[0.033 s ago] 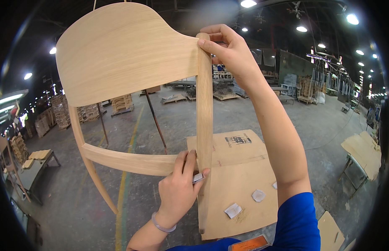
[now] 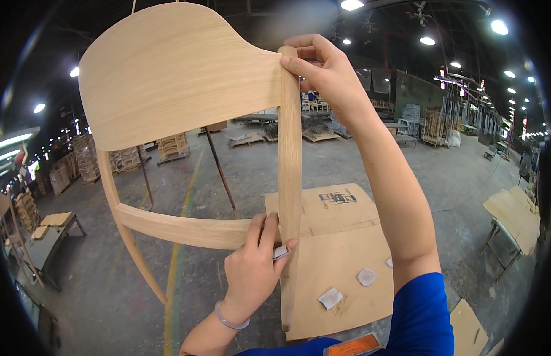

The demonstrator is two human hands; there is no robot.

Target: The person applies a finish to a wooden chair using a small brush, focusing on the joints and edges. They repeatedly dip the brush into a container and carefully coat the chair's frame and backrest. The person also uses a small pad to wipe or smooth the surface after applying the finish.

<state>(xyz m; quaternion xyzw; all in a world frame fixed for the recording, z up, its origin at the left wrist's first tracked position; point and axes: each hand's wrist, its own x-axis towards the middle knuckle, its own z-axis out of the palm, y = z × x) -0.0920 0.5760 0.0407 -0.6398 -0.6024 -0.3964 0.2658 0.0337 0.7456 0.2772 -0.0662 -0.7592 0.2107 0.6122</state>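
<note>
A pale wooden chair frame stands in front of me, with a wide curved backrest [image 2: 180, 77], a cross rail [image 2: 186, 228] and a round right post [image 2: 290, 154]. My right hand [image 2: 323, 65] is wrapped round the top of that post, its thumb on the near side by the backrest's edge. Lower down, my left hand [image 2: 255, 261] is closed where the rail meets the post. Between its fingers shows a small folded pale grey piece [image 2: 280, 253], perhaps sandpaper. Part of the joint is hidden behind these fingers.
Below the post lies a cardboard sheet [image 2: 341, 267] bearing two whitish crumpled pads [image 2: 330, 298] and some dust. A low table [image 2: 513, 219] stands at the right, a bench [image 2: 50, 231] with wooden pieces at the left. Stacked chair parts [image 2: 86, 157] and pallets stand farther back.
</note>
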